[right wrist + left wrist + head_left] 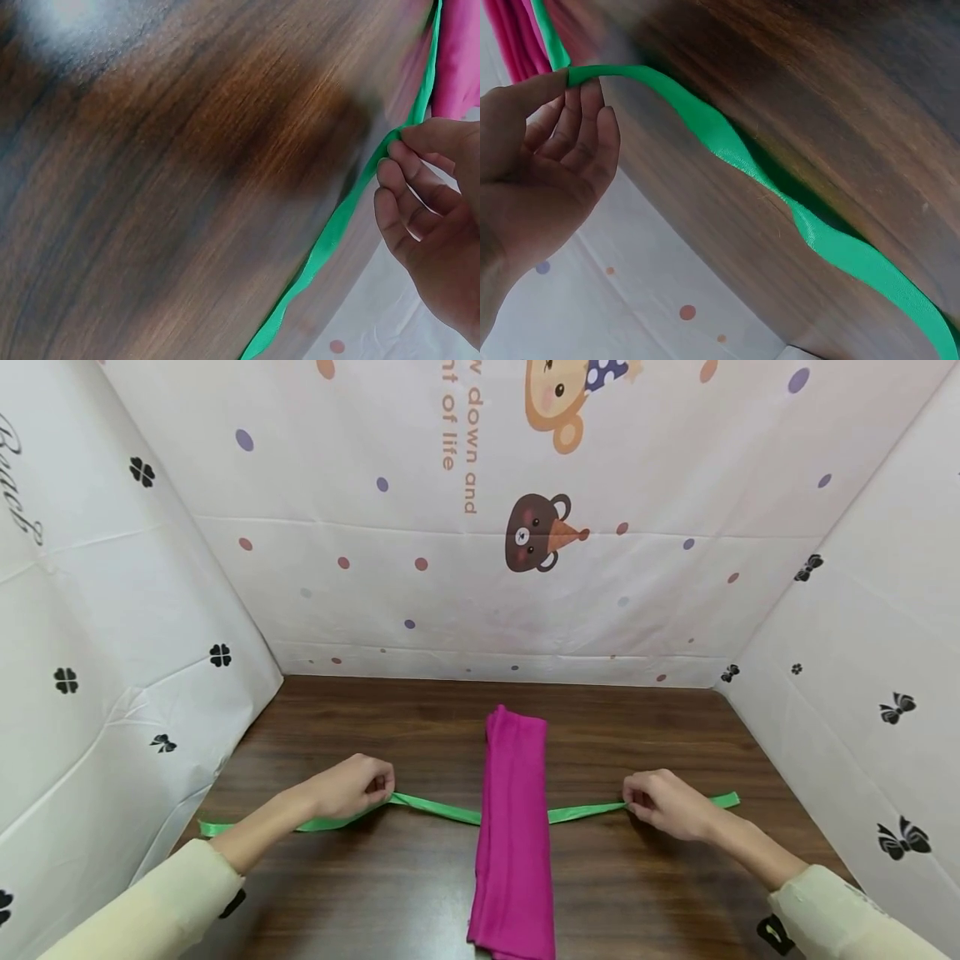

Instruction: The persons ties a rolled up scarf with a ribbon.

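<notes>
- Two bare hands pinch one green ribbon (pixel 442 810): the left hand (pixel 352 787) left of centre, the right hand (pixel 667 806) to the right, well apart.
- Both wrist views show ribbon between thumb and forefinger; the other fingers curl loosely.
- The ribbon runs left to right across a dark wood table (pixel 375 902), passing beneath a folded magenta cloth (pixel 516 835) between the hands. Its tails reach beyond both hands, the left tail longer and wavy.
- The cloth is a long, narrow strip, laid from near to far. Its near end meets the bottom of the head view.
- Printed writing (pixel 471 452) runs sideways down the far sheet (pixel 337 602): "w down and" and "nt of life", both cut off at the top. Beside it are a brown bear (pixel 531 531) in an orange hat and part of a tan bear (pixel 558 397).
- Black cursive lettering (pixel 18 485) on the left sheet (pixel 97 610) is cut off and hard to read. Black clovers (pixel 221 655) are printed there; black bows (pixel 903 839) mark the right sheet (pixel 847 652).
- The table's far edge meets the far sheet; its left and right edges slant along the side sheets.
- Bare wood shows between the cloth and each hand, and between the cloth's far end and the far sheet. Broader wood lies on the near side of the ribbon.
- Pale sleeves (pixel 150 893) enter from the near corners.
</notes>
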Demonstrator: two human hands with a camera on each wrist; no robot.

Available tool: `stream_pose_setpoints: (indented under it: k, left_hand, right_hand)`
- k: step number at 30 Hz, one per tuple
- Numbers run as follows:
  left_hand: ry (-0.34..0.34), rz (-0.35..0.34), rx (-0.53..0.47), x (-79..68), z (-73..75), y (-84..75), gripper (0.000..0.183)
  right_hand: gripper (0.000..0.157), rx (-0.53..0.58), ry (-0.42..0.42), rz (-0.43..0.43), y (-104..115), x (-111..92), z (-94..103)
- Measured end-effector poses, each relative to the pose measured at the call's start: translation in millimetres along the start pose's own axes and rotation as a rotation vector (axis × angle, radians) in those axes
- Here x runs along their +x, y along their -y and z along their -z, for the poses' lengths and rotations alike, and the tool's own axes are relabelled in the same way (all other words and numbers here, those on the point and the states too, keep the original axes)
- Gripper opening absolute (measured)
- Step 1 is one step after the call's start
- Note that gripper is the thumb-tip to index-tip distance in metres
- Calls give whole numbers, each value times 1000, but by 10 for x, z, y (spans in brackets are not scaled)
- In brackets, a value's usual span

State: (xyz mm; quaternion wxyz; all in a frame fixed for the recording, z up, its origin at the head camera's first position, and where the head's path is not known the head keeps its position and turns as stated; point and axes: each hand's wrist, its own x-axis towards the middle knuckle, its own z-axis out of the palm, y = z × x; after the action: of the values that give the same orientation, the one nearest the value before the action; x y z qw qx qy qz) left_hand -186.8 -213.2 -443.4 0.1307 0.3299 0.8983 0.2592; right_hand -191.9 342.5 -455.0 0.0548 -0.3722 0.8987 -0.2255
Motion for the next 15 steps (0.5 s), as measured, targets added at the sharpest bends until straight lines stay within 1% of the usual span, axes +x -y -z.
stream_pose_setpoints:
  k: [7, 10, 15]
  left_hand:
    - [-27, 8, 37, 58, 15, 20, 15]
    - [-19, -3, 21, 56, 30, 10, 15]
    - [1, 15, -10, 22, 29, 4, 15]
  right_hand:
    - [24, -31, -67, 0, 2, 25, 13]
    - [23, -35, -86, -2, 10, 17, 11]
    - [23, -25, -94, -16, 18, -12, -13]
